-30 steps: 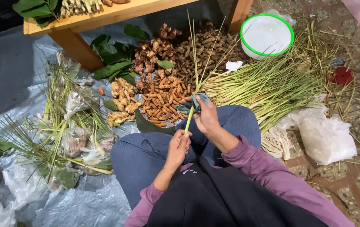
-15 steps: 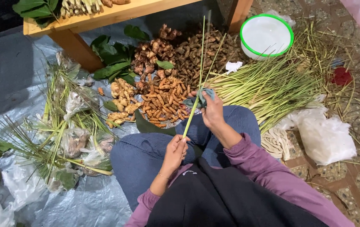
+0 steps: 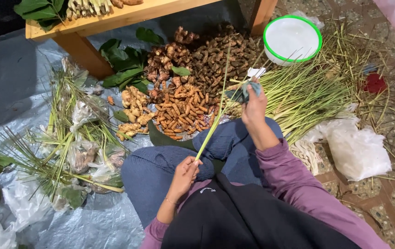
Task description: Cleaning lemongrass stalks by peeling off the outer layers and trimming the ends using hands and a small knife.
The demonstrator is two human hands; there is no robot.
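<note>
I sit cross-legged in blue trousers on a sheet on the floor. My left hand [image 3: 186,173] grips the pale lower end of a long green lemongrass stalk [image 3: 214,121] above my lap. Farther up the same stalk, my right hand [image 3: 254,102] holds a small grey-green cloth [image 3: 242,91] wrapped around it. The stalk slants up and away over a heap of orange-brown turmeric roots [image 3: 181,109]. A large pile of lemongrass stalks [image 3: 305,94] lies just right of my right hand.
A white bowl with a green rim [image 3: 292,38] stands at the back right. A wooden bench [image 3: 114,20] spans the top. Trimmed leaves and plastic bags [image 3: 75,143] lie left; a white plastic bag [image 3: 356,150] lies right. Dark roots [image 3: 216,53] sit behind.
My right hand with the cloth has slid up the stalk, away from me. The left hand has moved lower toward my lap, and the stalk now leans more steeply.
</note>
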